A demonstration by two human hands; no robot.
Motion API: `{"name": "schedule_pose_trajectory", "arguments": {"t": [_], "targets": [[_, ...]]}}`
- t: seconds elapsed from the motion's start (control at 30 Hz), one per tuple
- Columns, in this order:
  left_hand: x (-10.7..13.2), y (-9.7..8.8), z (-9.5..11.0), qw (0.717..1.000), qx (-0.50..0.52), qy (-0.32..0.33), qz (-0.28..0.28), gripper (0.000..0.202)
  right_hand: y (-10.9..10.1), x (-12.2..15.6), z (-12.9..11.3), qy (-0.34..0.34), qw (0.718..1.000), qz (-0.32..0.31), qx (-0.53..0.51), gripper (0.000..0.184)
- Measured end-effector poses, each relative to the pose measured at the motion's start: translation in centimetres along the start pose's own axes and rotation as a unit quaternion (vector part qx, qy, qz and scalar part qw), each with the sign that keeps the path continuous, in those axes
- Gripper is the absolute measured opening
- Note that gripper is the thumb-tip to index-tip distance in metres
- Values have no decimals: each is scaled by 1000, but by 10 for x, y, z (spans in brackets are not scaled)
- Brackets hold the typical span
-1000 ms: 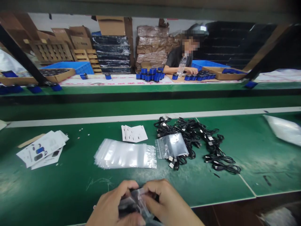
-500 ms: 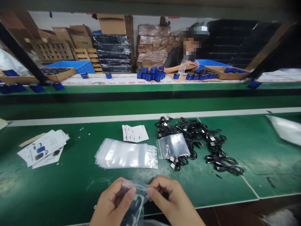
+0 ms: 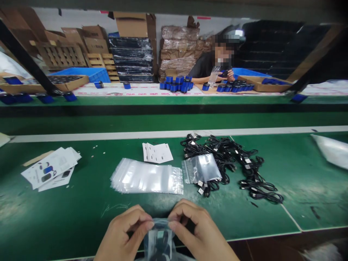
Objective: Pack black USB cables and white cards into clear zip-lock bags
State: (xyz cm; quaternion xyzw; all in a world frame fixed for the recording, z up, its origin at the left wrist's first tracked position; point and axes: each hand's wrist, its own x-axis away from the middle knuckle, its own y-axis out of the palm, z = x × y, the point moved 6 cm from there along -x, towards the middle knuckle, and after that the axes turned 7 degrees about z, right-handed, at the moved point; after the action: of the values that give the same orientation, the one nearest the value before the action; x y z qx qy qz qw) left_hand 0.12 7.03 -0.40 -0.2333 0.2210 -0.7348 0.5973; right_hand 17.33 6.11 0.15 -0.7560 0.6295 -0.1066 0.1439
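Both my hands pinch the top edge of a clear zip-lock bag (image 3: 160, 239) at the near edge of the bench. My left hand (image 3: 127, 232) grips its left corner, my right hand (image 3: 194, 228) its right corner. Something dark shows inside the bag, perhaps a cable, but it is not clear. Beyond my hands lies a fanned stack of clear plastic bags (image 3: 146, 177). To its right, another clear bag (image 3: 203, 168) rests on a heap of black USB cables (image 3: 217, 148). A stack of printed leaflets (image 3: 157, 153) lies behind the bags.
More printed sheets (image 3: 50, 168) lie at the left. A white plastic bag (image 3: 331, 150) is at the right. Across the bench, a co-worker (image 3: 206, 67) sits behind a raised shelf (image 3: 122, 103) bearing several blue-and-black items (image 3: 176, 85), a clear bottle (image 3: 214, 77) and cardboard trays.
My left hand has moved slightly left and now pinches the bag's corner, so the bag's mouth runs straight between both hands. The co-worker's hands have shifted.
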Motion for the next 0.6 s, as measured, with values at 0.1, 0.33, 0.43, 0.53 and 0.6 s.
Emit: {"name": "schedule_pose_trajectory", "arguments": {"t": [0.1, 0.33, 0.43, 0.53, 0.6], "targets": [[3, 1, 4, 1000, 5, 19, 9, 30, 4, -2, 3, 15, 1000, 11, -14, 14], [5, 14, -1, 978, 196, -71, 17, 32, 7, -1, 0, -1, 999, 28, -31, 16], [9, 24, -5, 968, 228, -99, 41, 37, 13, -1, 3, 30, 999, 0, -33, 11], [15, 25, -6, 964, 199, -93, 148, 38, 23, -1, 5, 46, 998, -12, -46, 23], [20, 25, -4, 959, 172, -72, 213, 38, 27, -1, 4, 33, 997, 3, -64, 32]]}}
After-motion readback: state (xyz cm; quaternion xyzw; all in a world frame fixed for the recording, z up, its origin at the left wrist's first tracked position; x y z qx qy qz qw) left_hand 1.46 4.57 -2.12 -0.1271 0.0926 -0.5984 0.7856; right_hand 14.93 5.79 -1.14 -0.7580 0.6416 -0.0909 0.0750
